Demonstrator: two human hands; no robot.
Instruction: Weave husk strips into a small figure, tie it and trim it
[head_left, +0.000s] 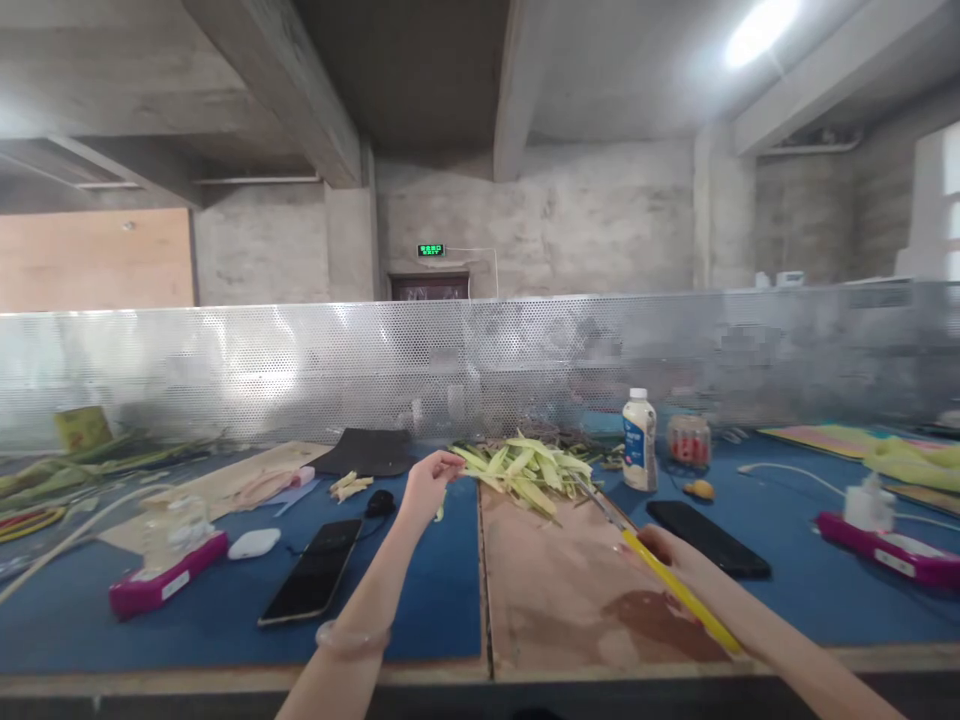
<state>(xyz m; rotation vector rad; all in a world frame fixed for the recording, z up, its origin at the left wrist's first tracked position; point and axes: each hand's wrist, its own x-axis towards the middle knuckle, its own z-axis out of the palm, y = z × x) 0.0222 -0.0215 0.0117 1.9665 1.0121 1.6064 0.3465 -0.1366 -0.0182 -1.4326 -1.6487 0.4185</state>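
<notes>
A loose pile of pale green leaf strips (532, 472) lies at the back of the brown board (555, 590). My left hand (433, 480) is at the pile's left edge, its fingers pinched together on the end of a green strip. My right hand (660, 555) is wrapped round the yellow handle of a long thin tool (679, 588). The tool's metal end points up and left and reaches the right side of the pile; its tip is hard to make out among the strips.
A white bottle (639, 440) and a jar (688, 441) stand behind my right hand. Phones lie on both sides, a black one (709, 538) and another (313, 575). Purple power strips (169, 575) sit at left and right. A perforated metal screen (420, 370) borders the back.
</notes>
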